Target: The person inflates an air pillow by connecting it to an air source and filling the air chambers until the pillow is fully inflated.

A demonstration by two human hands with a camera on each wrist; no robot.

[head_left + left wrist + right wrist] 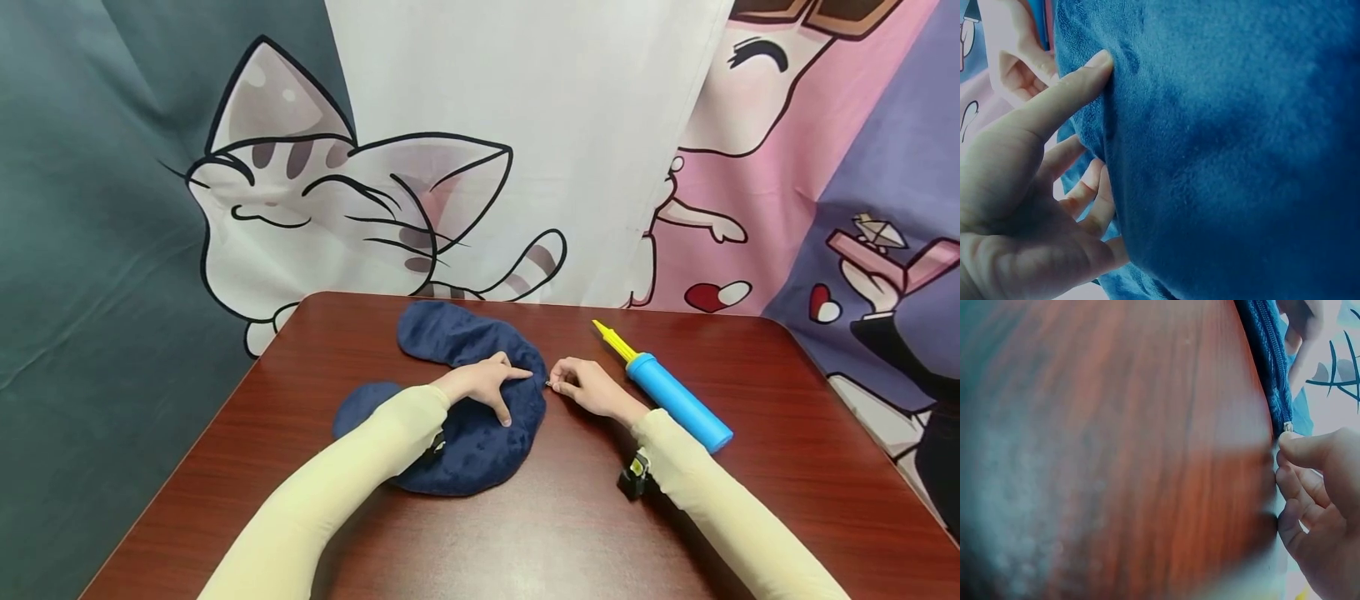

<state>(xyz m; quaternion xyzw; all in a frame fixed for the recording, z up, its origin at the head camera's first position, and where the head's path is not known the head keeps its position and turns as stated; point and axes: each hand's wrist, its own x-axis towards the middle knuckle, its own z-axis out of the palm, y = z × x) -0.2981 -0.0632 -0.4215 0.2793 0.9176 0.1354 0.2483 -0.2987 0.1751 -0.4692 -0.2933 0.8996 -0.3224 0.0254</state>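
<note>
A navy plush U-shaped neck pillow (pixel 468 450) lies on the table with its two arms toward the left. My left hand (pixel 486 385) presses on its right part, thumb and index finger spread wide over the fabric. In the left wrist view the thumb (pixel 1079 87) lies against the plush, and folds of it partly cover the other fingertips. At the pillow's right edge my right hand (pixel 591 388) pinches the small metal zipper pull (pixel 1287 427) between thumb and finger. The zipper (pixel 1271 337) runs along the pillow's edge up from the pull.
A blue hand pump (pixel 678 402) with a yellow nozzle lies right of my right hand, close to that forearm. The reddish-brown wooden table (pixel 495 542) ends at the back against a cartoon-printed curtain (pixel 525 100). A dark shape (pixel 941 450) stands beyond the right edge.
</note>
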